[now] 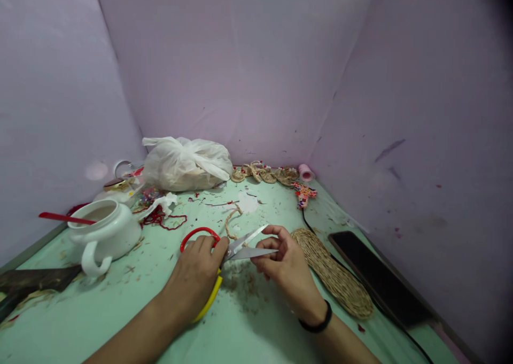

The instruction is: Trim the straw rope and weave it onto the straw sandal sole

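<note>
A thin braided straw cord (226,226), in the middle of the scene, lies on the pale green table (152,310) just beyond the grip and runs behind the scissors (237,249); trimming it looks to be the step in hand, and since the blades are spread, that snip appears unfinished. The cord is tan, narrow and loosely curved like a hook, with a small straw end showing between the blades. The left hand (197,263) is wrapped around the scissors, which have one red and one yellow handle. The right hand (285,273), with a black band at its wrist, curls its fingers about the blade tips; whether it pinches the cord cannot be told. Dark clippings (244,285) are scattered below the blades, suggesting some trimming is done. Just right of the right hand lies a woven straw sole (334,273), apparently without straps, so fitting it out may be left. Beyond it is a dark flat slab (377,278). Farther ahead of the hands, small straw sandals (256,172) with red bits, seemingly finished, line the wall between a knotted white plastic bag (188,166) and a pink spool (305,172). Left of the grip stands a white pot (120,230) holding a red stick (66,217).
</note>
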Demonstrator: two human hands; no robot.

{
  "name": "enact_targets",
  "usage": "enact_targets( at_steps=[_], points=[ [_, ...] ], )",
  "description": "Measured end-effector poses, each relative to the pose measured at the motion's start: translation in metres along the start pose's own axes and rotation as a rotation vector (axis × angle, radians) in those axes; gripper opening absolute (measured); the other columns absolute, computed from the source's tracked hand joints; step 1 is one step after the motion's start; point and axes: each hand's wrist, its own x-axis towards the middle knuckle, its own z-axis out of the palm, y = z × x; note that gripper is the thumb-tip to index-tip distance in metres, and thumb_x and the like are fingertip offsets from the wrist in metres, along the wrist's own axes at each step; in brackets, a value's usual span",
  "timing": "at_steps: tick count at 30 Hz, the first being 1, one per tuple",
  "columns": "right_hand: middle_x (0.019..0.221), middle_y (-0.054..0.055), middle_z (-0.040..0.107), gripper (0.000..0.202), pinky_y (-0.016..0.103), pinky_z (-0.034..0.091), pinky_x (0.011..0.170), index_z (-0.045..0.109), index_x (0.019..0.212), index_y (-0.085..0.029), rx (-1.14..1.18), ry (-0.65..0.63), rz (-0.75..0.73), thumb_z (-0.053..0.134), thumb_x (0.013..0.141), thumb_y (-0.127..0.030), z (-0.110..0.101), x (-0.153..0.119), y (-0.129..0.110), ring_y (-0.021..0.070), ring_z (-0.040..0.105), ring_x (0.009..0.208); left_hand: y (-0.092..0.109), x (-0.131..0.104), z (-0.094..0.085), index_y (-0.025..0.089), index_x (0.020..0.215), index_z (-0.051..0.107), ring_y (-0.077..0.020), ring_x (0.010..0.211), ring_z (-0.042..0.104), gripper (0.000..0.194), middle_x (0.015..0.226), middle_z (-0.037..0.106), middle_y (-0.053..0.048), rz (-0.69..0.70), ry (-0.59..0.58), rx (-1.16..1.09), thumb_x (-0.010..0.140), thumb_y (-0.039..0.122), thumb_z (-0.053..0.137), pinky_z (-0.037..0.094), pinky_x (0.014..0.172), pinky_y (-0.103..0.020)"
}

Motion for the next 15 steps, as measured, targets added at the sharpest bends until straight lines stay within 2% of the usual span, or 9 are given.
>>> enact_targets(
  at_steps=[6,11,13,15],
  points=[
    [0.061,-0.008,0.056,0.046,0.016,0.034,0.035,0.042,0.085,-0.02,0.021,-0.007,0.039,0.069,0.05,-0.009,-0.001,0.001,-0.002,0.0064,0.049,0.04,-0.003,-0.001,-0.001,0.019,0.106,0.047,-0.0207,0.077,0.048,0.043,0.085,0.053,-0.006,0.006,-0.033,-0.074,0.068,0.003,0.036,0.039,0.065,-0.031],
    [0.056,-0.007,0.054,0.038,0.017,0.034,0.038,0.047,0.084,-0.019,0.024,-0.022,0.004,0.069,0.053,-0.013,-0.004,0.001,-0.001,0.0064,0.047,0.042,-0.007,-0.002,-0.002,0.019,0.098,0.049,-0.0201,0.071,0.05,0.037,0.08,0.055,-0.005,0.018,-0.064,-0.128,0.065,0.005,0.037,0.039,0.062,-0.03],
    [0.058,-0.006,0.052,0.034,0.018,0.033,0.038,0.051,0.083,-0.017,0.087,-0.037,0.016,0.07,0.054,-0.017,-0.005,0.001,0.0,0.0059,0.044,0.043,-0.009,-0.002,-0.004,0.02,0.096,0.049,-0.019,0.07,0.051,0.036,0.079,0.056,-0.005,0.005,-0.033,-0.172,0.064,0.006,0.037,0.039,0.061,-0.028],
    [0.058,-0.006,0.048,0.031,0.017,0.03,0.038,0.056,0.082,-0.016,0.171,-0.072,0.093,0.071,0.055,-0.02,-0.005,0.0,0.002,0.0044,0.039,0.043,-0.012,-0.002,-0.005,0.02,0.094,0.048,-0.0182,0.072,0.052,0.037,0.079,0.056,-0.004,-0.023,0.033,-0.227,0.062,0.005,0.037,0.039,0.062,-0.027]
  ],
)
